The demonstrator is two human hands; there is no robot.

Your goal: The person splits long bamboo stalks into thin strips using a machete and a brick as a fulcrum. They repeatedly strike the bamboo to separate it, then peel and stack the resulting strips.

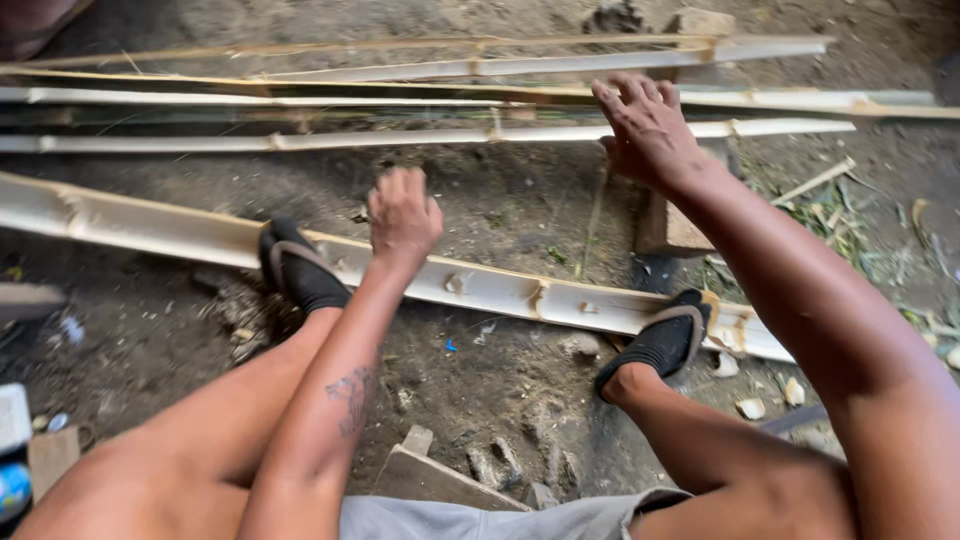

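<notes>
Split bamboo lies under both feet; our left hand is fisted above it, our right hand, fingers spread, touches strips at twelve o'clock.

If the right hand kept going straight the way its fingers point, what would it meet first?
The right hand, fingers spread and pointing away from the person, already reaches the bundle of split bamboo strips lying on the ground. It would probably meet those strips first, though whether it touches them yet is unclear.

A closed left hand hovers over a long pale split bamboo half pinned under two black-socked feet; the right hand, fingers spread, reaches thin pale bamboo strips on the dirt ground.
</notes>
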